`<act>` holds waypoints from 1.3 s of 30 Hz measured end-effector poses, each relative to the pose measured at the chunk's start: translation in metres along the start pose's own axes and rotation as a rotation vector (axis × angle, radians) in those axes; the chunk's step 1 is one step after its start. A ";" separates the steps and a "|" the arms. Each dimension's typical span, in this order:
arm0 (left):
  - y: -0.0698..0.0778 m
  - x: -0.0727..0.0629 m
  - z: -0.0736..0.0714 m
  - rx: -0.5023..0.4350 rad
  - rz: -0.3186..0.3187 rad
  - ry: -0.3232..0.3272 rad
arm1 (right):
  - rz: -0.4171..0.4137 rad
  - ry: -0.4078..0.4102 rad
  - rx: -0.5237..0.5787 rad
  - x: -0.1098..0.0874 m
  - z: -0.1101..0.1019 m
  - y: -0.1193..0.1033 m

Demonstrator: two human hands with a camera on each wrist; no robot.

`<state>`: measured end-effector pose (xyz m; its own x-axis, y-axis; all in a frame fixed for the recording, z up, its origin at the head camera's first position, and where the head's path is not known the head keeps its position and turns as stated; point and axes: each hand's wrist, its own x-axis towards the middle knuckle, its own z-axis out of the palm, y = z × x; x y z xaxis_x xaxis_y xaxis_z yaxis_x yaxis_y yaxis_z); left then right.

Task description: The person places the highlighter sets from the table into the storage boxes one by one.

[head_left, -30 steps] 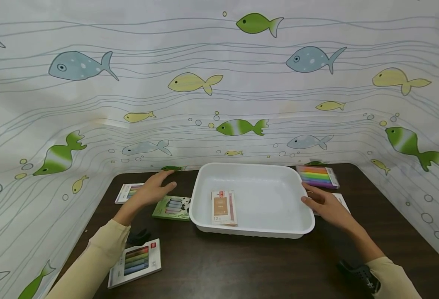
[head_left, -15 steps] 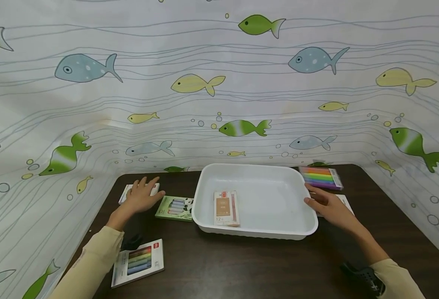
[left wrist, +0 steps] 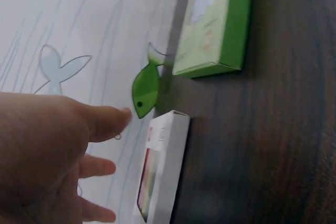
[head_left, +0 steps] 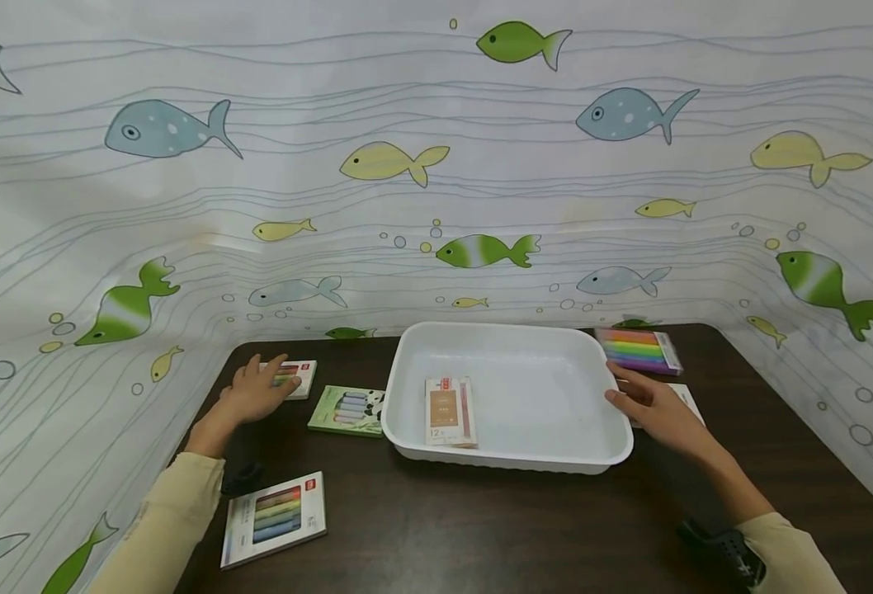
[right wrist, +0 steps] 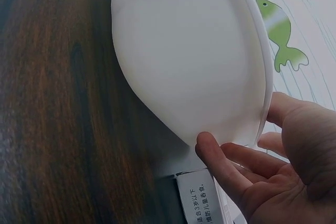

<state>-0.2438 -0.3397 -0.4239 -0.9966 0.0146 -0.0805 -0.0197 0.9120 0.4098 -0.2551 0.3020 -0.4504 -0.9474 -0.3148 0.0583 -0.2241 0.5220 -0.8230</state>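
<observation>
Left arm and right arm are slanting forward and inward, beige sleeves covering part of each. Left hand is facing palm down, fingers lying spread, thumb sticking out. Right hand is angling inward, fingers bending slightly, thumb standing apart.

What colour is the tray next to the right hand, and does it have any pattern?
The tray is plain white; the head view shows it best.
</observation>
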 end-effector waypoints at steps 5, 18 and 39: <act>-0.010 0.002 -0.006 -0.059 -0.007 -0.015 | 0.012 0.004 -0.006 0.001 -0.001 0.002; -0.017 -0.003 -0.007 -0.050 -0.184 0.065 | 0.034 0.012 -0.034 0.002 0.001 -0.002; -0.014 0.000 0.005 -0.065 -0.179 0.181 | 0.030 0.004 -0.027 0.001 -0.001 -0.001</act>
<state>-0.2435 -0.3510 -0.4341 -0.9747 -0.2235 0.0047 -0.1961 0.8650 0.4618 -0.2564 0.3021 -0.4492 -0.9547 -0.2955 0.0358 -0.2013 0.5524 -0.8089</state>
